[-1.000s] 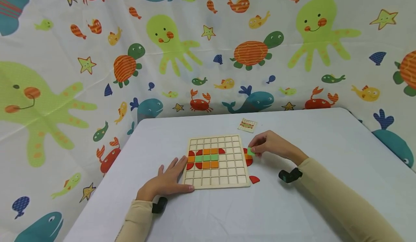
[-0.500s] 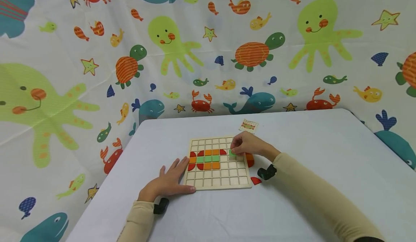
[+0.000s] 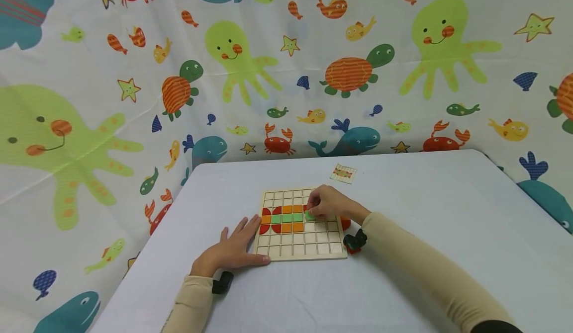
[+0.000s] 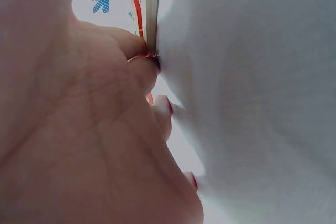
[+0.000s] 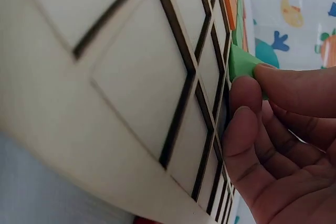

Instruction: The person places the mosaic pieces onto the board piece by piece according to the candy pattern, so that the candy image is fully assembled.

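Observation:
A wooden grid board (image 3: 295, 249) lies on the table, with red quarter-circle, orange square and green square tiles set in its cells. My right hand (image 3: 332, 203) pinches a green square tile (image 5: 243, 62) between thumb and fingertips. In the head view that tile is right at the cell past the end of the green row (image 3: 286, 218). In the right wrist view it stands tilted against the grid. My left hand (image 3: 233, 250) rests with spread fingers at the board's left edge, thumb along the near left corner. The left wrist view shows its palm (image 4: 94, 124) beside the board's edge.
A small pattern card (image 3: 343, 173) lies behind the board. Right of the board, an orange and red tile pile (image 3: 345, 222) is partly hidden by my right arm. A red tile (image 3: 354, 250) shows under the wrist strap. A printed sea-animal cloth (image 3: 286, 74) hangs behind the table.
My right hand has carried the green tile from beside the board's right edge leftward over the grid to the end of the green row. The left hand has stayed at the board's edge.

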`<state>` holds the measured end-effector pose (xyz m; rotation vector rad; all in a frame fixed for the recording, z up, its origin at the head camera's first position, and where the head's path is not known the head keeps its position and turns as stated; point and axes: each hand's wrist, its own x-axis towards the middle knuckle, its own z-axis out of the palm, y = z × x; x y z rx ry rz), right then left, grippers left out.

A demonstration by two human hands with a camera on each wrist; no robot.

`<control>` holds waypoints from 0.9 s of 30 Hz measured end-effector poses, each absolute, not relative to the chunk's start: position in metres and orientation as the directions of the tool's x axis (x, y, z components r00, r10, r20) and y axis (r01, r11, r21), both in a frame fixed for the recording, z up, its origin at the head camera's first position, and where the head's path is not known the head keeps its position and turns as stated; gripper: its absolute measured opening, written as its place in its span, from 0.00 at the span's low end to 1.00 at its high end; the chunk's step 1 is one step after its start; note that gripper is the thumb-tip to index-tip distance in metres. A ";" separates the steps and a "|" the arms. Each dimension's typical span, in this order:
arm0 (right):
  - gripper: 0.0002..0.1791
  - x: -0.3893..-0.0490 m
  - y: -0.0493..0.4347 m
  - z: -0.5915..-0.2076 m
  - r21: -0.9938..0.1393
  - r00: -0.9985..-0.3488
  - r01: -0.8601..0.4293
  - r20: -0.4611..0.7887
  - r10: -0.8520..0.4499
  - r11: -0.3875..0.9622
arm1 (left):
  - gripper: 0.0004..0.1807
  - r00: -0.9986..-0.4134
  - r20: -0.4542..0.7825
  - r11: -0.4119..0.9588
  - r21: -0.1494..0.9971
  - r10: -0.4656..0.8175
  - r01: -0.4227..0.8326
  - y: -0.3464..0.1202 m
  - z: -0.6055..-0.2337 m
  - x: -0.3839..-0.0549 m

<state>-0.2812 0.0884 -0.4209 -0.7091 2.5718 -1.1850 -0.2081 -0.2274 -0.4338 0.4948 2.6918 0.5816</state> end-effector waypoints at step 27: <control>0.11 -0.277 0.073 -0.424 -0.529 -0.790 -0.562 0.116 -0.602 0.637 | 0.66 -0.878 -0.248 0.851 0.451 0.408 0.269 -0.227 -0.434 -0.208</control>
